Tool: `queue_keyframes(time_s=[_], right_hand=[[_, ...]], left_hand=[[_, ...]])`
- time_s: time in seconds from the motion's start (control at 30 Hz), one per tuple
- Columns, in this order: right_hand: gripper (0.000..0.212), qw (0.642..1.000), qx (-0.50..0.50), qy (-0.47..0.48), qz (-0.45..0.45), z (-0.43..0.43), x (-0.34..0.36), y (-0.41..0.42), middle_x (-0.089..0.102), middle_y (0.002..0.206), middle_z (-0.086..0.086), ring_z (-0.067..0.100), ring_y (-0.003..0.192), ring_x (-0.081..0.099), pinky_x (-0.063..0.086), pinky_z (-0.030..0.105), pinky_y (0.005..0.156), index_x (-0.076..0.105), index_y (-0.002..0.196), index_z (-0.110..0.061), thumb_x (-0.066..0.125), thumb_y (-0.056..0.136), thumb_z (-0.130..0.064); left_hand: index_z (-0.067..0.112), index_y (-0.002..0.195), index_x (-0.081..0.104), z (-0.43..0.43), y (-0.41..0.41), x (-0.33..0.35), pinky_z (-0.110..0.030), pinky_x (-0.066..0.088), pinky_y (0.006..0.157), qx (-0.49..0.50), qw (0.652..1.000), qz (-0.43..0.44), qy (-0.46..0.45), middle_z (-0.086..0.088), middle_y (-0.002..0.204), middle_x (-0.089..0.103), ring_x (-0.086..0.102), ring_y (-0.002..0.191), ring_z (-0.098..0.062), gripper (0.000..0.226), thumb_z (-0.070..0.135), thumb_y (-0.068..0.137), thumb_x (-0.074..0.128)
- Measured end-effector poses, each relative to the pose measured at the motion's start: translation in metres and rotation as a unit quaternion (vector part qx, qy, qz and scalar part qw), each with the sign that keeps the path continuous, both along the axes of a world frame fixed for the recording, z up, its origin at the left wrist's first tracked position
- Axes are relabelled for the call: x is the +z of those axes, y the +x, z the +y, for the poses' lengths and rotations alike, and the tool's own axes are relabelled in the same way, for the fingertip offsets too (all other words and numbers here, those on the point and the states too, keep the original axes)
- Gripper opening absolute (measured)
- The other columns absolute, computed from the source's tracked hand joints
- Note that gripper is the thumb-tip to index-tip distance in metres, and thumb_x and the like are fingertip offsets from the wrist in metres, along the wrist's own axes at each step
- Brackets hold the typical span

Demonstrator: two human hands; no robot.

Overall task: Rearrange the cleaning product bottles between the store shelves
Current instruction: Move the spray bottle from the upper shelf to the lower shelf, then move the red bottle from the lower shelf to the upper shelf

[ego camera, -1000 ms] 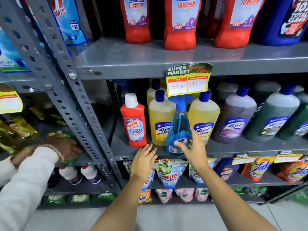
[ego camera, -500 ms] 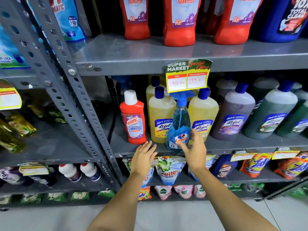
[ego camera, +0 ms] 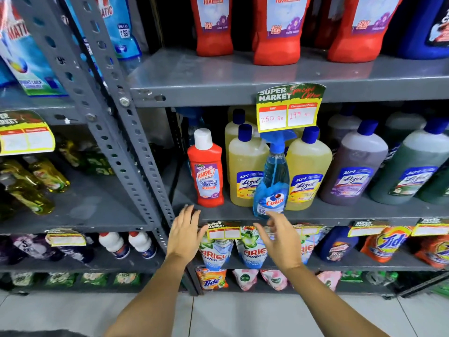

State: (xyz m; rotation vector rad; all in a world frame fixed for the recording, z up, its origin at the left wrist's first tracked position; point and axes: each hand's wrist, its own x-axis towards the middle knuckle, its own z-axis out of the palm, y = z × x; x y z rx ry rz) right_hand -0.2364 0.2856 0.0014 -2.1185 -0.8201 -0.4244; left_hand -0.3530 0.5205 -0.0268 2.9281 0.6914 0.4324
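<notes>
While both hands (ego camera: 185,233) (ego camera: 283,239) hover empty, fingers spread — grey metal shelf (ego camera: 243,212), tiled floor (ego camera: 243,317)

- Bare shelf (ego camera: 184,190) lies left of the red Harpic bottle (ego camera: 206,170) — open room up to the perforated upright (ego camera: 126,152).
- The blue Colin spray bottle (ego camera: 272,181) stands at the shelf's front edge, blocking the gap between two yellow Lizol bottles (ego camera: 246,166).
- A hanging price tag (ego camera: 288,109) covers the sprayer's head.
- Both open hands (ego camera: 185,231) hover below the edge, touching nothing.
</notes>
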Motion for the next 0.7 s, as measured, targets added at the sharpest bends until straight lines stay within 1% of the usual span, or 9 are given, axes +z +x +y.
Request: queue_keyframes(time_s=[0.07, 0.13, 0.23, 0.3, 0.33, 0.4, 0.47, 0.6, 0.7], right_hand=[[0.031, 0.997, 0.061, -0.006, -0.043, 0.027, 0.022, -0.005, 0.064, 0.085, 0.005, 0.022, 0.075, 0.065, 0.057, 0.037, 0.060, 0.064, 0.110, -0.008, 0.075, 0.086, -0.024], [0.032, 0.993, 0.110, 0.011, -0.039, 0.060, 0.054, -0.005, 0.066, 0.103, 0.007, 0.021, 0.095, 0.064, 0.057, 0.037, 0.075, 0.061, 0.118, -0.008, 0.069, 0.090, -0.024], [0.045, 0.988, 0.138, 0.052, -0.040, 0.105, 0.102, -0.002, 0.056, 0.127, 0.009, 0.021, 0.118, 0.052, 0.047, 0.032, 0.099, 0.051, 0.130, -0.008, 0.064, 0.090, -0.024], [0.059, 0.990, 0.114, 0.069, -0.051, 0.127, 0.126, 0.002, 0.047, 0.134, 0.012, 0.024, 0.124, 0.044, 0.040, 0.032, 0.105, 0.044, 0.136, -0.007, 0.067, 0.086, -0.025], [0.066, 0.991, 0.102, 0.072, -0.041, 0.137, 0.134, 0.004, 0.044, 0.137, 0.014, 0.026, 0.126, 0.041, 0.037, 0.033, 0.107, 0.040, 0.140, -0.007, 0.069, 0.084, -0.027], [0.082, 0.993, 0.098, 0.057, 0.024, 0.153, 0.145, 0.009, 0.040, 0.142, 0.017, 0.028, 0.131, 0.038, 0.036, 0.035, 0.109, 0.033, 0.146, -0.006, 0.075, 0.080, -0.033], [0.090, 0.989, 0.115, 0.020, 0.095, 0.163, 0.147, 0.014, 0.044, 0.136, 0.016, 0.029, 0.127, 0.043, 0.040, 0.036, 0.106, 0.032, 0.145, -0.006, 0.081, 0.075, -0.035], [0.069, 0.982, 0.115, -0.038, 0.148, 0.173, 0.145, 0.024, 0.052, 0.118, 0.013, 0.033, 0.110, 0.057, 0.049, 0.044, 0.090, 0.047, 0.126, -0.007, 0.085, 0.071, -0.024], [0.061, 0.980, 0.116, -0.048, 0.154, 0.169, 0.144, 0.027, 0.057, 0.115, 0.010, 0.031, 0.107, 0.060, 0.051, 0.042, 0.088, 0.052, 0.119, -0.009, 0.086, 0.070, -0.022]], left_hand=[[0.006, 0.138, 0.041, -0.001, 0.003, -0.003, -0.046, 0.025, 0.118, -0.013, 1.000, 0.019, -0.017, -0.016, 0.149, 0.039, 0.030, 0.142, -0.031, 0.057, 0.040, 0.094, 0.054], [0.006, 0.141, 0.036, -0.002, 0.004, -0.006, -0.044, 0.017, 0.121, -0.011, 0.999, 0.014, -0.031, -0.016, 0.151, 0.035, 0.025, 0.144, -0.029, 0.060, 0.041, 0.095, 0.050], [0.007, 0.142, 0.035, 0.000, 0.005, -0.009, -0.044, 0.015, 0.121, -0.009, 0.999, 0.007, -0.034, -0.015, 0.152, 0.034, 0.023, 0.144, -0.029, 0.059, 0.041, 0.095, 0.050], [0.006, 0.141, 0.036, 0.000, 0.005, -0.010, -0.045, 0.017, 0.120, -0.014, 1.000, 0.017, -0.019, -0.015, 0.151, 0.035, 0.025, 0.143, -0.029, 0.058, 0.040, 0.095, 0.051], [0.006, 0.140, 0.038, 0.001, 0.005, -0.011, -0.045, 0.018, 0.119, -0.016, 1.000, 0.016, -0.018, -0.015, 0.150, 0.037, 0.027, 0.142, -0.030, 0.058, 0.039, 0.095, 0.052], [0.006, 0.138, 0.041, 0.002, 0.005, -0.011, -0.046, 0.019, 0.118, -0.013, 1.000, 0.014, -0.022, -0.016, 0.149, 0.039, 0.030, 0.141, -0.031, 0.057, 0.039, 0.094, 0.054], [0.007, 0.137, 0.042, 0.002, 0.005, -0.012, -0.046, 0.020, 0.118, -0.007, 1.000, 0.017, -0.024, -0.016, 0.149, 0.039, 0.030, 0.141, -0.031, 0.056, 0.039, 0.094, 0.054], [0.007, 0.133, 0.047, 0.003, 0.006, -0.013, -0.046, 0.023, 0.116, -0.005, 1.000, -0.001, -0.031, -0.016, 0.145, 0.044, 0.036, 0.138, -0.032, 0.053, 0.037, 0.091, 0.059], [0.006, 0.130, 0.052, 0.002, 0.006, -0.012, -0.048, 0.029, 0.114, -0.006, 0.999, -0.020, -0.035, -0.017, 0.142, 0.047, 0.041, 0.134, -0.034, 0.052, 0.034, 0.088, 0.065]])
